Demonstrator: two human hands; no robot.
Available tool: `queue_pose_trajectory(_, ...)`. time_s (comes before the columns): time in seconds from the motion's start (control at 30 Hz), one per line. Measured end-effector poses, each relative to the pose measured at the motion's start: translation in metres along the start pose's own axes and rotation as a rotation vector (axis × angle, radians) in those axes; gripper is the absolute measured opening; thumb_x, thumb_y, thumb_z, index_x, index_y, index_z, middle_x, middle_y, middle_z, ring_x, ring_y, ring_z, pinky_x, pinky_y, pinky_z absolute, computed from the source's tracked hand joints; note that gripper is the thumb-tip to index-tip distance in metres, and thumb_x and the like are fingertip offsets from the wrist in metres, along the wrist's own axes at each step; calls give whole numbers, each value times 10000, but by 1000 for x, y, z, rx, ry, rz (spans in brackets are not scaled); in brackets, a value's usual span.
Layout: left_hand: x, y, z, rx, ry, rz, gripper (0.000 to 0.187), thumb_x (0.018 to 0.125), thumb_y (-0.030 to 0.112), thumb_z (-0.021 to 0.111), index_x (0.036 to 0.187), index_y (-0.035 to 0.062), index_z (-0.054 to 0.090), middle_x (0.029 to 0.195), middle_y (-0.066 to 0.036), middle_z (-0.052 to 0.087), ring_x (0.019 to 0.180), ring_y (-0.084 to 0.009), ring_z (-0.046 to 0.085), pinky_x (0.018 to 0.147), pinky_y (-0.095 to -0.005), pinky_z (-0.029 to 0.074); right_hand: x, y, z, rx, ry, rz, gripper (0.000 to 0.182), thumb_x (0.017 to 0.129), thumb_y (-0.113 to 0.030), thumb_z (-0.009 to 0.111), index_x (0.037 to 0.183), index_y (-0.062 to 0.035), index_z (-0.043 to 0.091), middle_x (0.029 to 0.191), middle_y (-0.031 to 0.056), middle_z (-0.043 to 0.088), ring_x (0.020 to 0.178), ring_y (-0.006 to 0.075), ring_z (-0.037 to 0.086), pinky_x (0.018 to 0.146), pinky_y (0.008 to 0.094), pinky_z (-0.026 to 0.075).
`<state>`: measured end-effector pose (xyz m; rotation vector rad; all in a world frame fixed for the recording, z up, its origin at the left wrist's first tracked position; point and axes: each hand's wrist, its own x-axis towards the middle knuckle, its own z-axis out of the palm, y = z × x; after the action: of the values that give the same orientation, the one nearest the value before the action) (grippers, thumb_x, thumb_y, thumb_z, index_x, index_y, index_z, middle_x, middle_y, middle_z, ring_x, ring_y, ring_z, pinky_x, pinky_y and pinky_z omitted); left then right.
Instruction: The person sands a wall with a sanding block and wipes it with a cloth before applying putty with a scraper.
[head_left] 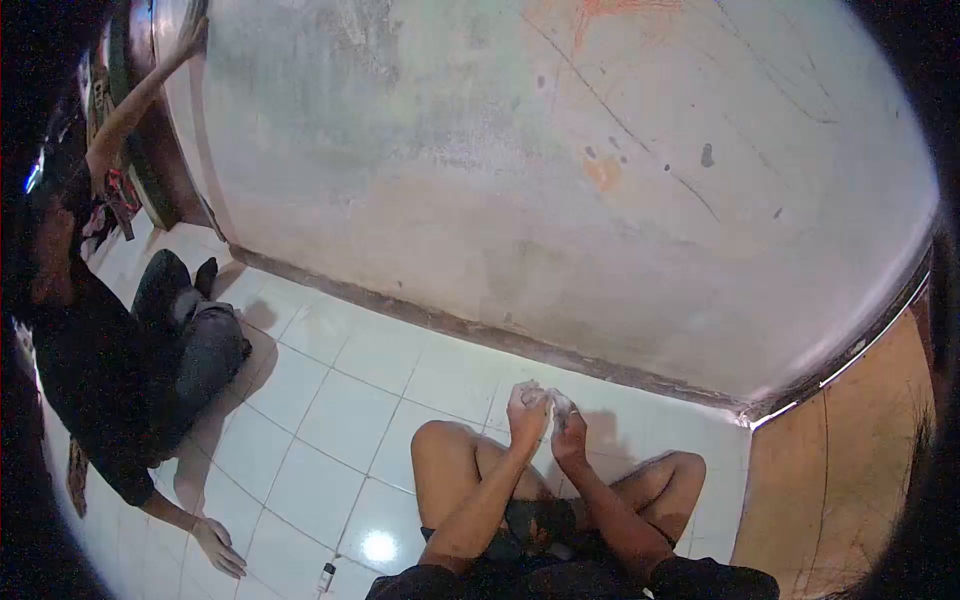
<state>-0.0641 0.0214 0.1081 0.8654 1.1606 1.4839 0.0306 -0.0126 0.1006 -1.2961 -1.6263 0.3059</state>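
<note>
My left hand (527, 410) and my right hand (569, 428) meet in front of me, above my crossed legs and close to the wall. Both have their fingers curled in, with pale dust on them. Between the fingertips shows a small whitish piece (559, 403), too blurred to name. It seems to touch both hands, but the fingers hide most of it. Behind them stands the painted wall (480, 220), scuffed, with dark spots, scratches and orange marks.
White floor tiles (330, 420) lie around me. At the left sits another person (110, 370), one hand raised to the wall, the other low near the floor. A small bottle (327, 577) stands by the bottom edge. A brown wooden panel (800, 480) borders the right side.
</note>
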Motion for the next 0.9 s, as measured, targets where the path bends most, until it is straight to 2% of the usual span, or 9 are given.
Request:
queue_pose_trajectory(0.13, -7, 3, 5, -273, -63, -131, 265, 809, 66, 636, 1046, -12, 546, 894, -80, 635, 763, -114, 577, 683, -250, 478, -3, 4, -5, -35, -23, 134, 341, 835, 39, 433, 1163, 35, 525, 1056, 182, 616, 998, 308, 598, 867, 361, 460)
queue_pose_trajectory(0.2, -9, -1, 7, 26, -46, 150, 264, 808, 51, 628, 1053, -4, 547, 908, -80, 632, 777, -117, 578, 687, -252, 477, 0, 3, -4, -2, 2, 92, 364, 813, 62, 436, 1167, 40, 520, 1061, 184, 613, 1004, 309, 598, 875, 361, 460)
queue_pose_trajectory(0.27, -8, -4, 7, 81, -53, 177, 263, 808, 41, 621, 1057, -2, 547, 921, -80, 629, 796, -121, 581, 696, -253, 477, -2, -4, -6, -128, -19, 68, 394, 791, 78, 438, 1176, 44, 514, 1074, 193, 606, 1008, 322, 596, 878, 363, 460)
queue_pose_trajectory(0.43, -10, -1, 8, -191, -87, -180, 264, 809, 27, 613, 1063, -3, 549, 949, -83, 621, 845, -137, 587, 732, -259, 479, -2, 1, -7, -157, 10, -64, 432, 778, 86, 444, 1204, 42, 503, 1116, 216, 583, 1032, 365, 574, 878, 385, 460)
queue_pose_trajectory(0.63, -2, -15, 9, -201, -93, -182, 266, 812, 37, 625, 1066, 7, 553, 935, -78, 618, 820, -127, 578, 722, -258, 473, -4, 9, -3, -176, 17, -49, 446, 774, 67, 463, 1217, 31, 501, 1147, 223, 565, 1038, 383, 555, 897, 421, 450)
queue_pose_trajectory(0.7, -2, -22, 7, 28, -107, 34, 249, 824, 49, 613, 1061, 2, 555, 918, -79, 617, 808, -131, 578, 707, -256, 473, -1, 13, -1, -118, 35, -49, 447, 773, 67, 464, 1217, 31, 501, 1147, 224, 562, 1035, 385, 552, 902, 424, 447)
queue_pose_trajectory(0.77, -3, -19, 6, 28, -96, 30, 237, 835, 65, 598, 1058, -1, 552, 897, -81, 613, 798, -138, 580, 695, -256, 473, 0, 11, -5, -153, -4, -49, 450, 767, 82, 462, 1213, 37, 501, 1129, 223, 565, 1019, 392, 550, 891, 420, 452)
queue_pose_trajectory(0.83, -7, 9, 7, -202, -65, -193, 231, 845, 87, 582, 1055, -2, 547, 875, -83, 608, 791, -149, 582, 685, -257, 473, 1, 14, -8, -202, -63, -56, 445, 762, 92, 461, 1203, 43, 503, 1117, 224, 565, 1005, 398, 545, 882, 421, 454)
queue_pose_trajectory(0.9, 20, -59, 1, -488, -60, -280, 225, 860, 127, 556, 1050, 9, 539, 891, -107, 619, 787, -175, 601, 689, -268, 479, 0, 17, -9, -264, -142, -68, 432, 758, 97, 464, 1186, 50, 508, 1109, 227, 562, 993, 404, 539, 876, 428, 454)
